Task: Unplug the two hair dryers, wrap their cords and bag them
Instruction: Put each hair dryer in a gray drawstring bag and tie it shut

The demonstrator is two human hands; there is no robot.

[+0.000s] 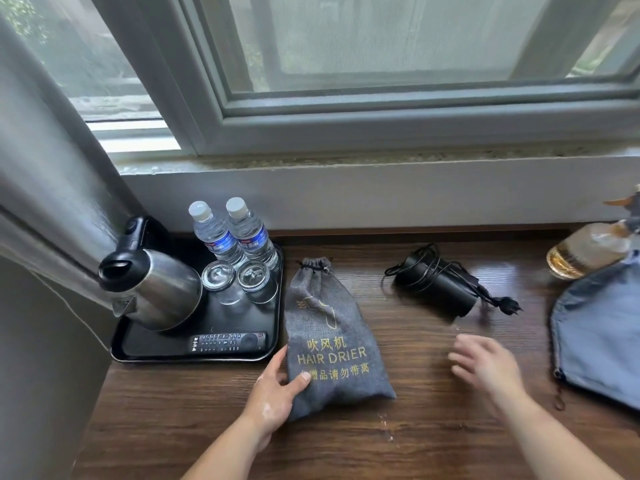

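Nearest the camera, two bare forearms reached over the dark wooden worktop (408,434); the left hand (277,382) lay against the lower left edge of a grey drawstring bag (332,327), fingers fairly straight along its side and thumb flat on its face, pressing rather than clutching; the right hand (485,362) hovered loose and spread, holding nothing, blurred, just short of the black hair dryer (440,292).

By the look of it, the step in hand was fetching that dryer for bagging; it would go best taken round the barrel so the windings stay trapped under the palm, with the plug (507,304) tucked in and not left dangling; the blue bag (599,341) at the right edge looked the likely home, and its mouth would need spreading first, which calls for the left hand to leave the grey bag.

The dryer lay on its side, well apart from both bags, between them and nearer the window wall; its thin black cord (415,268) was wound loosely, a few loops standing off the body; the grey bag bulged, its neck cinched, printed HAIR DRIER in gold, so probably it held the other dryer.
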